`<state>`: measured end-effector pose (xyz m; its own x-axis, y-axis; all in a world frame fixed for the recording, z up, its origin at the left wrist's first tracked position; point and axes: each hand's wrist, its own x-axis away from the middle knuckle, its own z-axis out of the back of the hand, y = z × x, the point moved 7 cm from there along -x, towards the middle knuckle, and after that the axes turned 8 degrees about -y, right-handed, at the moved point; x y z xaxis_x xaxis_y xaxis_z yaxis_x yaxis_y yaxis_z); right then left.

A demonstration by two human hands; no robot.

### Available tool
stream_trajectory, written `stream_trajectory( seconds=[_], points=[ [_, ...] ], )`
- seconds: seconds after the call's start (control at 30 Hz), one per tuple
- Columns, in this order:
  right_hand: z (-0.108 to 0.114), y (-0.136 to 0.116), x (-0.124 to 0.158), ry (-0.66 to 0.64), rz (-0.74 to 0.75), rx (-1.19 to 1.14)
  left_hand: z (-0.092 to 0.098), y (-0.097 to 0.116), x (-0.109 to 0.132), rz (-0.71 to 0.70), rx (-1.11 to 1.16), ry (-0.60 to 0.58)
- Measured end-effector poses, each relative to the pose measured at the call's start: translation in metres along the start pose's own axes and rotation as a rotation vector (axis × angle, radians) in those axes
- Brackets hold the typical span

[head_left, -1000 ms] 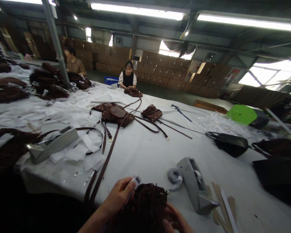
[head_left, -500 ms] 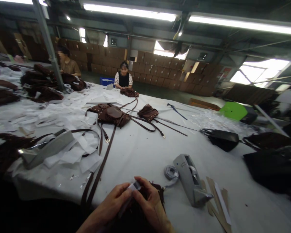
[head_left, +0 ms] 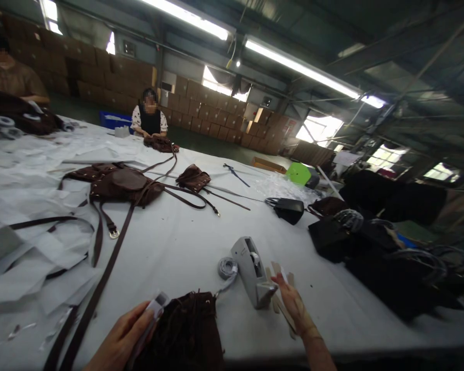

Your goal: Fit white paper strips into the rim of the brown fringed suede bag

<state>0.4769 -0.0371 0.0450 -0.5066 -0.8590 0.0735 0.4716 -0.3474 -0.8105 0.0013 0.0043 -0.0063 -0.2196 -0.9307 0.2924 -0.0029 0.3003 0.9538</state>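
My left hand (head_left: 121, 337) is closed on a small white-and-grey tag piece (head_left: 154, 305) beside a dark brown fringed bag (head_left: 185, 332) at the table's near edge. My right hand (head_left: 294, 304) reaches to the right, fingers stretched over the thin cardboard strips (head_left: 279, 273) lying next to the grey tape dispenser (head_left: 252, 270). A roll of tape (head_left: 227, 268) lies just left of the dispenser.
Brown bags with long straps (head_left: 119, 183) and a small brown pouch (head_left: 193, 178) lie mid-table on the white cloth (head_left: 185, 237). Black bags (head_left: 355, 242) pile up at the right. White paper sheets (head_left: 19, 278) cover the left. Two people sit at the far side.
My right hand left the fringed bag and moved right to the cardboard strips by the tape dispenser. My view swung right. The left hand keeps the tag piece.
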Motion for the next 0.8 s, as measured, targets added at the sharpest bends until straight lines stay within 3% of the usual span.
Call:
stream_trajectory(
  seconds=[0.13, 0.23, 0.4, 0.63, 0.8],
  points=[
    [-0.018, 0.01, -0.008, -0.134, -0.012, -0.062, 0.0, -0.005, 0.001, 0.027, 0.005, 0.025],
    [-0.021, 0.012, -0.013, -0.161, -0.005, -0.11, 0.001, -0.008, 0.001, 0.015, 0.016, 0.041],
    [-0.008, 0.019, -0.009, -0.029, -0.041, -0.158, 0.0, -0.007, 0.002, -0.009, 0.043, 0.037],
    [0.017, 0.031, 0.022, 0.101, -0.108, -0.21, 0.002, -0.012, -0.005, 0.011, 0.051, 0.004],
    [0.0, 0.054, 0.036, 0.085, -0.169, -0.237, 0.02, -0.029, -0.016, 0.02, -0.029, 0.058]
  ],
)
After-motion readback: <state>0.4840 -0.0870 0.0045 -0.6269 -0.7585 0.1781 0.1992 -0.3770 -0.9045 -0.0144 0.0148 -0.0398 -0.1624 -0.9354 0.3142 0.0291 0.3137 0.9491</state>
